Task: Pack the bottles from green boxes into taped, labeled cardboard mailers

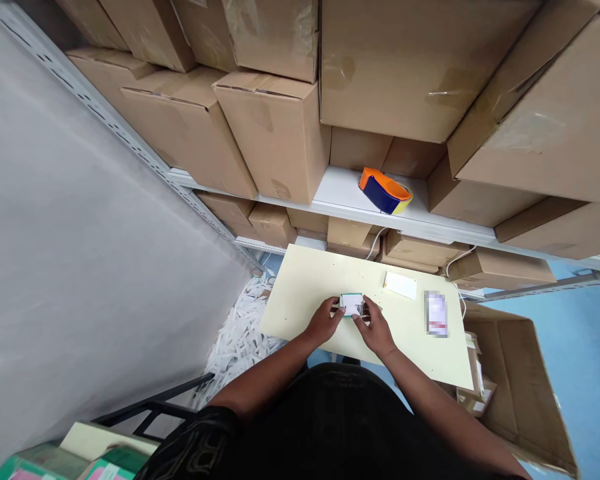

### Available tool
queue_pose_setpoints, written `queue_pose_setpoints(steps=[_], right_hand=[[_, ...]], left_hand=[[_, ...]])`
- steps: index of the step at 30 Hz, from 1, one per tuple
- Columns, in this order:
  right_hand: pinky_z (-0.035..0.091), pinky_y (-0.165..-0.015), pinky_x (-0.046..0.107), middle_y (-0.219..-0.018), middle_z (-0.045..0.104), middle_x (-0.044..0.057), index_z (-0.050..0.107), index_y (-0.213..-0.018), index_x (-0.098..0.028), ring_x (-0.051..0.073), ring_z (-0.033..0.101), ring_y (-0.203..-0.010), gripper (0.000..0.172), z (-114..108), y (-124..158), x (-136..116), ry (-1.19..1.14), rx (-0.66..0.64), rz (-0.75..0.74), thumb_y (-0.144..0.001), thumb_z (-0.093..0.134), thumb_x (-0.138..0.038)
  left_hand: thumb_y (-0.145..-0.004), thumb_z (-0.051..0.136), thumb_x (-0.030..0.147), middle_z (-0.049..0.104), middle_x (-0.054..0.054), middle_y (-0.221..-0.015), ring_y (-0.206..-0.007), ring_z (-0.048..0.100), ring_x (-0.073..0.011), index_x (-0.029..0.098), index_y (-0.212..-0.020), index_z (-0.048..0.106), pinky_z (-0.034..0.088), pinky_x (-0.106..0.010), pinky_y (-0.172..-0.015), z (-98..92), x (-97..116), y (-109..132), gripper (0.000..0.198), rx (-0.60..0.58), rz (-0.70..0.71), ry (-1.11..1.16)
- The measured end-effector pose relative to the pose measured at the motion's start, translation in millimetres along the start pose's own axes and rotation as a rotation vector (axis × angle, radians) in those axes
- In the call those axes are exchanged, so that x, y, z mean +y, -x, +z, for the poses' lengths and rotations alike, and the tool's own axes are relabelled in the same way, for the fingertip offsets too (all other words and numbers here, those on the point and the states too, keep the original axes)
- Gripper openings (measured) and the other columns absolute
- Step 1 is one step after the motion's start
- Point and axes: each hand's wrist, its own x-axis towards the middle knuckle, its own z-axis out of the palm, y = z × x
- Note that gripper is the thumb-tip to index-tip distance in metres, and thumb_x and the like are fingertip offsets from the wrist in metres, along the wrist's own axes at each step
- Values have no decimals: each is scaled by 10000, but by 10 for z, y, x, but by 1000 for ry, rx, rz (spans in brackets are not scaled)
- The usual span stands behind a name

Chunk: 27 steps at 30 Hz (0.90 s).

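A small white box with green edges [352,304] sits on the pale yellow table [305,287], held between both my hands. My left hand [324,321] pinches its left end with curled fingers. My right hand [376,328] grips its right end, fingers closed on it. A white card or flat packet [400,285] lies on the table beyond my right hand. Further right lies a small white and red item [437,313], blurred out.
Cardboard cartons [275,127] fill a metal shelf behind the table. An orange, blue and yellow tape dispenser [384,190] rests on the white shelf board. An open carton [523,387] stands at the right. White paper strips [237,337] litter the floor at the left. Green packets [45,463] lie at lower left.
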Motion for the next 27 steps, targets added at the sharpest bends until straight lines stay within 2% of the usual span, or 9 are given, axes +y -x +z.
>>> queue_pose_setpoints(steps=[3, 7, 13, 17, 22, 27], right_hand=[[583, -946, 448, -1376, 610, 133, 349, -1570, -237, 247, 676, -1093, 731, -35, -7, 71, -65, -62, 34, -930, 608, -478], [588, -930, 448, -1410, 617, 108, 409, -1534, -273, 252, 701, -1091, 713, -96, -64, 217, -89, -182, 70, -879, 650, -417], [585, -922, 428, -1341, 675, 92, 431, -1505, -281, 249, 731, -1073, 724, -113, -196, 365, -40, -304, 144, -830, 686, -343], [583, -934, 435, -1290, 707, 95, 466, -1464, -250, 250, 746, -1029, 702, -66, -245, 391, -64, -304, 175, -798, 684, -301], [582, -940, 451, -1197, 746, 81, 491, -1437, -247, 268, 751, -1015, 689, 101, -380, 303, -81, -262, 190, -776, 685, -266], [570, -960, 419, -1254, 723, 72, 474, -1451, -255, 250, 739, -1064, 691, 462, -727, 1, -95, -248, 216, -785, 659, -248]], left_hand=[[-975, 583, 487, 583, -163, -1415, -1200, 633, -265, 188, -1371, 529, 512, -470, -1033, 20, -84, 31, 499, -35, 15, 82], [-954, 610, 503, 514, -173, -1514, -1301, 576, -294, 214, -1438, 490, 489, -499, -1064, 60, -77, 95, 576, -51, -1, 178], [-828, 761, 364, 509, -145, -1526, -1394, 490, -327, 251, -1495, 442, 527, -473, -1017, 195, 38, 156, 749, 7, -65, 185], [-772, 789, 252, 564, -156, -1465, -1351, 531, -323, 227, -1462, 475, 519, -485, -1030, 203, 60, 110, 759, 6, -105, 172], [-752, 739, 153, 588, -150, -1446, -1297, 587, -302, 213, -1431, 492, 496, -507, -1066, -24, -1, -59, 726, -49, -105, 190], [-772, 705, 162, 600, -123, -1447, -1269, 611, -291, 227, -1442, 494, 492, -505, -1077, -517, -83, -345, 705, -40, -90, 187]])
